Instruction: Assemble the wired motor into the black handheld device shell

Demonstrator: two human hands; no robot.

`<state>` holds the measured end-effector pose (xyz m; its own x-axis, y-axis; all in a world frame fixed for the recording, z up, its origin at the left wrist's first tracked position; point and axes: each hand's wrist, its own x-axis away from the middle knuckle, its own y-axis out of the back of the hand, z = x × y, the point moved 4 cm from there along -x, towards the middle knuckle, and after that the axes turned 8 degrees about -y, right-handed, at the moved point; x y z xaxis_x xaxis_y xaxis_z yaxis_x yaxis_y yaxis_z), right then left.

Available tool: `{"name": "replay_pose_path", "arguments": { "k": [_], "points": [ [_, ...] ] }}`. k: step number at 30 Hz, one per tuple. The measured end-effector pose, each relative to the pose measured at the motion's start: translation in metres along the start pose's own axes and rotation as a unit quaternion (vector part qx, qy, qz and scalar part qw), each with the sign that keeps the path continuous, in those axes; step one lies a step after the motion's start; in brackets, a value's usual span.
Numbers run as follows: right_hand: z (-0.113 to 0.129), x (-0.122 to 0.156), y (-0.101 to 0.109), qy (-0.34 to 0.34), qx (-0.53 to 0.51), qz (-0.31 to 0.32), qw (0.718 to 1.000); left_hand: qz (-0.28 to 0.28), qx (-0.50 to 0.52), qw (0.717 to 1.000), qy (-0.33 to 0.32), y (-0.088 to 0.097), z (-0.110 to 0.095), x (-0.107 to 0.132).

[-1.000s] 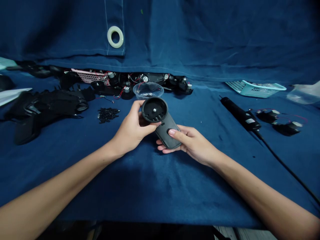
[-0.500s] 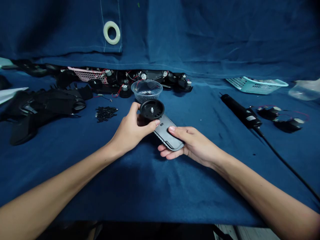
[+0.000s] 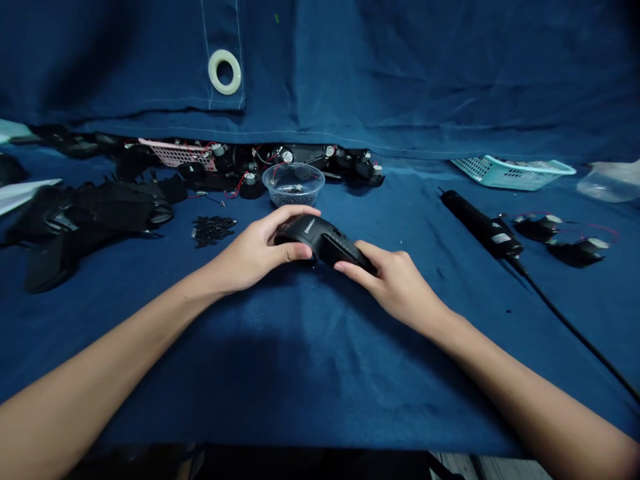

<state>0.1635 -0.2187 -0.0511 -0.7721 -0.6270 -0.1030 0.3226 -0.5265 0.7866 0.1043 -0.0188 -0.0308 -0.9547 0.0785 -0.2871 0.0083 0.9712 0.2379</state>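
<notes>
A black plastic device housing (image 3: 325,241) with a round head and a tapering handle lies low over the blue cloth (image 3: 300,360), its smooth outer side up. My left hand (image 3: 260,250) is wrapped round the round head end, thumb at the front. My right hand (image 3: 393,280) grips the handle end, fingers curled under it. Just behind the housing stands a clear plastic bowl (image 3: 293,185) with small dark bits in it.
A heap of small black screws (image 3: 213,229) lies left of the hands. Black plastic parts (image 3: 90,217) and wired motor parts (image 3: 280,162) line the back. A black electric screwdriver (image 3: 480,223) with cable, two wired parts (image 3: 575,250) and a teal basket (image 3: 513,175) are at right.
The housing has been turned over from open inner side up to outer shell up, and lowered toward the cloth. Both hands kept their hold on it.
</notes>
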Motion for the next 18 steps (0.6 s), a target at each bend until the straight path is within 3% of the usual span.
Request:
{"name": "replay_pose_path", "arguments": {
  "k": [7,12,18],
  "points": [
    [0.0,-0.004,0.003,0.064,0.007,-0.024,0.998,-0.021,-0.066,0.997,-0.044,-0.007,0.001,0.004],
    [-0.006,-0.007,0.004,0.083,0.052,-0.033,0.995,0.041,-0.254,0.96,-0.107,-0.003,-0.005,0.006],
    [-0.015,-0.01,-0.001,0.117,0.11,-0.043,0.986,0.134,-0.336,0.927,-0.094,-0.007,0.006,0.006]
  ]
}}
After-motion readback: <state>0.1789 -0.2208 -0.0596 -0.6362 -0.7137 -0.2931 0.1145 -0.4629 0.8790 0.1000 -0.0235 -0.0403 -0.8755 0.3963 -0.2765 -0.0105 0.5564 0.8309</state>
